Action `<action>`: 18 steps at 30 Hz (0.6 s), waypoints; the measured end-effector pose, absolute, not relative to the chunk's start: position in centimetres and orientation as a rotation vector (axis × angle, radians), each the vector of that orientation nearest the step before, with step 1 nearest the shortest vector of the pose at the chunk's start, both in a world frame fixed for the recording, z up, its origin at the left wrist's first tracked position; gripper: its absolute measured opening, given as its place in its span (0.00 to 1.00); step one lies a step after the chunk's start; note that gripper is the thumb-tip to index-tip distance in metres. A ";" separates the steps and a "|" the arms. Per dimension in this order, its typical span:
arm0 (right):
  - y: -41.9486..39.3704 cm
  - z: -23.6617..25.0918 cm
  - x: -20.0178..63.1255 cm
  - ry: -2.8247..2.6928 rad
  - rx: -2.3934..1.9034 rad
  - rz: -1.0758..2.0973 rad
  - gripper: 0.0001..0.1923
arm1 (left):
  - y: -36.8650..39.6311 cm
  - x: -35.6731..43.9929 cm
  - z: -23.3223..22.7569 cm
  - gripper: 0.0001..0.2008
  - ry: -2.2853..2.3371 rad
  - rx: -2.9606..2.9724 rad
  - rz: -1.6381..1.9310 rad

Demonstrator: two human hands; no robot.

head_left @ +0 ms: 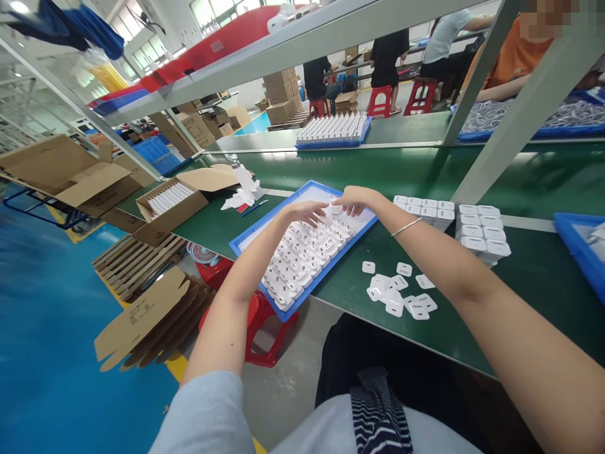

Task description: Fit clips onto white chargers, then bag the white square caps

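Over the far end of a blue-rimmed tray (304, 293) on the green counter (347, 285): left hand (309, 212), grip loosely open; right hand (354, 198), grip curled, nearer a white block (336, 209) just under the fingertips, cannot tell if closed on it. Rows of white pronged pieces (305, 253) toward near left, down the tray's long axis

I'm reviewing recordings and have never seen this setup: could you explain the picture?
No machine here: these are a person's bare left hand and right hand, seen by a camera worn on the head. Both reach over a blue tray with rows of white pieces. It sits on a green worktop; loose white cards and stacked white squares lie to its right. The hands are close to the pieces, but I can't tell whether either holds one.
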State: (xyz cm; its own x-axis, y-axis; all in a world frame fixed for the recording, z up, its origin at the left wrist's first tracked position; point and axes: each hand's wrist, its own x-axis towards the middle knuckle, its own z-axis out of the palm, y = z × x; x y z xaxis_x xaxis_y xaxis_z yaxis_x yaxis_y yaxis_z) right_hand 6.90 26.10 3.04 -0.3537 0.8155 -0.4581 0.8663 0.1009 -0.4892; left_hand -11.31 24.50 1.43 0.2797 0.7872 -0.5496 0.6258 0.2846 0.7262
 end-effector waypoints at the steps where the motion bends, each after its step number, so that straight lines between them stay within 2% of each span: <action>1: 26.7 3.3 6.6 2.316 1.805 -1.018 0.30 | 24.5 -11.4 1.6 0.23 1.432 1.427 0.202; 6: 28.3 2.4 4.2 2.503 1.829 -0.804 0.37 | 24.7 -13.0 2.2 0.18 1.607 1.514 0.388; 10: 28.6 1.6 2.1 2.552 1.711 -0.893 0.24 | 24.7 -15.0 2.4 0.19 1.735 1.557 0.541; 13: 28.1 1.8 0.3 2.576 1.546 -1.038 0.19 | 24.6 -15.9 2.4 0.18 1.763 1.581 0.612; 18: 26.4 2.0 -1.4 2.452 1.351 -1.106 0.30 | 24.3 -16.1 2.3 0.17 1.763 1.608 0.685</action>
State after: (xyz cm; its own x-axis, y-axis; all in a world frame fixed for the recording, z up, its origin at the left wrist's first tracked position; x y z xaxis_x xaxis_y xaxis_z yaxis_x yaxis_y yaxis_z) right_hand -1.37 26.36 2.03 -0.5905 0.6797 -0.4352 0.7760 0.3301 -0.5374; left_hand -16.10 24.30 2.26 -0.0395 0.9926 -0.1150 0.6545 0.1127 0.7476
